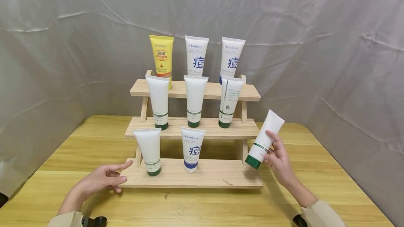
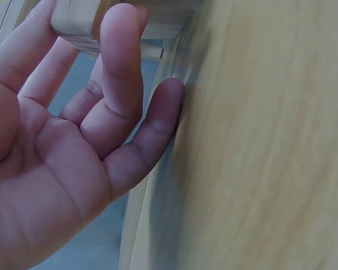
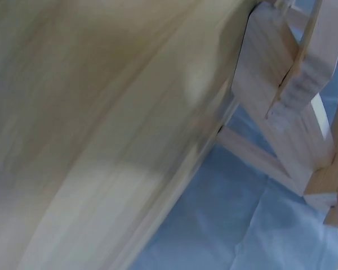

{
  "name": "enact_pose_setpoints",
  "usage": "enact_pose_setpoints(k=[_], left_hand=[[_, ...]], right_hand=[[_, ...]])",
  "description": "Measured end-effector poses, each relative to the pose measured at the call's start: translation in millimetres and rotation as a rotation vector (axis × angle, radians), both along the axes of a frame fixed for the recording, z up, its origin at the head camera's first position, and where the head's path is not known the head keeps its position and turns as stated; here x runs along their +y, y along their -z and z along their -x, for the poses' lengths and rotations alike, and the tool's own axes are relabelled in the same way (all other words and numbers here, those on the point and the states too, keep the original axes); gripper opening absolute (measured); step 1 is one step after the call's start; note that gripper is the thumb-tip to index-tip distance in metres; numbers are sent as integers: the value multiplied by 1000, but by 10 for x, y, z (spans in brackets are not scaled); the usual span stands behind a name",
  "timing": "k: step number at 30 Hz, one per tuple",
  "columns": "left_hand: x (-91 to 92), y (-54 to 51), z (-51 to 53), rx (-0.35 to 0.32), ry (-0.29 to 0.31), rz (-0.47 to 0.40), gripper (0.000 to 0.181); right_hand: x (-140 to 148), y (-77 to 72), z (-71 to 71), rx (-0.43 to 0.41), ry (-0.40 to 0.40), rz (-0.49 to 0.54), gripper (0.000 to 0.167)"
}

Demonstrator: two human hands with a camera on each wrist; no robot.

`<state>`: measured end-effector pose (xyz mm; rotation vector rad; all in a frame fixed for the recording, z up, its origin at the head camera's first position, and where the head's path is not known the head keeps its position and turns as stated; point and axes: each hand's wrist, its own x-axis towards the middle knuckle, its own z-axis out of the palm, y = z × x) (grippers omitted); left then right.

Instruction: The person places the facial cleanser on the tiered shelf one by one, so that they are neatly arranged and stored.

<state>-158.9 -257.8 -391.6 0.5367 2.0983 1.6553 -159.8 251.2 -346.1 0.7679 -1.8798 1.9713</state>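
A three-tier wooden display stand (image 1: 227, 178) bears several squeeze tubes. At the stand's lower left end, my left hand (image 1: 102, 179) holds the bottom board's end between thumb and forefinger; the left wrist view shows the other fingers loosely bent beside the board. My right hand (image 1: 279, 160) grips a white tube with a green cap (image 1: 268, 129). That tube leans, cap down and to the left, over the right end of the bottom tier. On this tier stand a white green-capped tube (image 1: 149, 150) and a white-and-blue Hankey tube (image 1: 192, 146).
Three white green-capped tubes, one being the middle tube (image 1: 195, 97), line the second tier. Up top stand a yellow tube (image 1: 162, 55) and two Hankey tubes (image 1: 196, 53). The wooden table (image 1: 176, 209) carries the stand; a grey cloth (image 1: 107, 52) hangs behind.
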Motion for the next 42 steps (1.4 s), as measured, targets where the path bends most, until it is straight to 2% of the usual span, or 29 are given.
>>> enact_pose_setpoints(k=[4, 9, 18, 23, 28, 35, 39, 42], left_hand=[[0, 1, 2, -3, 2, -4, 39], [3, 5, -2, -11, -4, -4, 41], [7, -5, -9, -12, -26, 7, 47], [10, -12, -10, -5, -30, 18, 50], [7, -9, -13, -12, -31, 20, 49], [2, -4, -17, -13, -22, 16, 39], [3, -2, -15, -13, -19, 13, 40], [6, -5, -15, -12, -19, 12, 42]], right_hand=[[-64, 18, 3, 42, -30, -7, 70], [-141, 49, 31, 116, -112, -37, 68], [-320, 56, 42, 172, -8, -252, 65], [-404, 72, 64, 194, 60, -337, 62], [-479, 96, 67, 232, 54, -374, 58], [-551, 159, 81, 273, 70, -435, 54], [-622, 100, 42, 349, 54, -467, 50], [-694, 2, -21, 414, 61, -489, 48]])
